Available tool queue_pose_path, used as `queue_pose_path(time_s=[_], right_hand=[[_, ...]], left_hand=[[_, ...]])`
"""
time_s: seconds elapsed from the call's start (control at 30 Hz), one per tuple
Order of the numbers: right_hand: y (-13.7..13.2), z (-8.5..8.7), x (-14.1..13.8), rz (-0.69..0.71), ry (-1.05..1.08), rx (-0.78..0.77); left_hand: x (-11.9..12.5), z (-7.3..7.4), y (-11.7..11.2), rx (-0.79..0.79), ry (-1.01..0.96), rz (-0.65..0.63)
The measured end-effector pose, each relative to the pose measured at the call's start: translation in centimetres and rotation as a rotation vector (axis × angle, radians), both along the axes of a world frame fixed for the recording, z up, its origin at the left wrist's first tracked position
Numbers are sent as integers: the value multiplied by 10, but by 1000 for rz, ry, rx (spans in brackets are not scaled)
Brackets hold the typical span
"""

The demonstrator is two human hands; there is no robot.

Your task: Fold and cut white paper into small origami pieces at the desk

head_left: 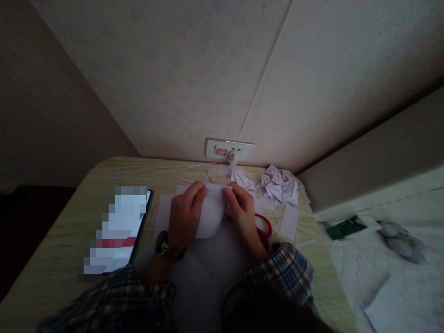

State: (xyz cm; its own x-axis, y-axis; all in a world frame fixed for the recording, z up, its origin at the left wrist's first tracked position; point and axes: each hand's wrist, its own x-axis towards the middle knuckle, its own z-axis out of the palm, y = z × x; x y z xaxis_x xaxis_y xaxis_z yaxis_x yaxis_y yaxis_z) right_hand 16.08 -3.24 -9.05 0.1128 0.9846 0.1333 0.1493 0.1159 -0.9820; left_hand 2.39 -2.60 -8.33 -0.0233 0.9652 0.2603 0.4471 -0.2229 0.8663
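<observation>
Left grip (183, 213) and right grip (243, 212) pinched together on white paper (213, 210), red-handled scissors (269, 226) nearby

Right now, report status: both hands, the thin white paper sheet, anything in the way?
Left hand and right hand: both pinching. Curved white paper sheet: held between them. Red-handled metal scissors: partly hidden behind right hand. Nothing visibly blocking the sheet.

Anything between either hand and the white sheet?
Nothing visible: the left hand and right hand both pinch the white sheet directly, near its far edge. Nearest loose thing: the red-handled scissors, beside the right hand and partly hidden by it.
</observation>
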Motion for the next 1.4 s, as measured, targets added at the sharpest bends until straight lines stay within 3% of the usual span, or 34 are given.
queue_pose_path(time_s=[0.5,0.83,0.93,1.03,1.2,1.4], right_hand=[[-2,-8,2,-95,-10,-15],[0,-4,2,-69,-121,104],[1,11,4,5,-121,140],[-10,38,7,97,-114,188],[-63,83,5,207,-96,232],[-121,116,-1,190,-144,306]], left_hand=[[2,0,2,-14,-2,-56],[3,3,-2,77,-24,-15],[4,15,-6,149,-43,6],[5,36,-19,232,-75,43],[7,75,-62,361,-150,102],[5,107,-109,505,-270,188]])
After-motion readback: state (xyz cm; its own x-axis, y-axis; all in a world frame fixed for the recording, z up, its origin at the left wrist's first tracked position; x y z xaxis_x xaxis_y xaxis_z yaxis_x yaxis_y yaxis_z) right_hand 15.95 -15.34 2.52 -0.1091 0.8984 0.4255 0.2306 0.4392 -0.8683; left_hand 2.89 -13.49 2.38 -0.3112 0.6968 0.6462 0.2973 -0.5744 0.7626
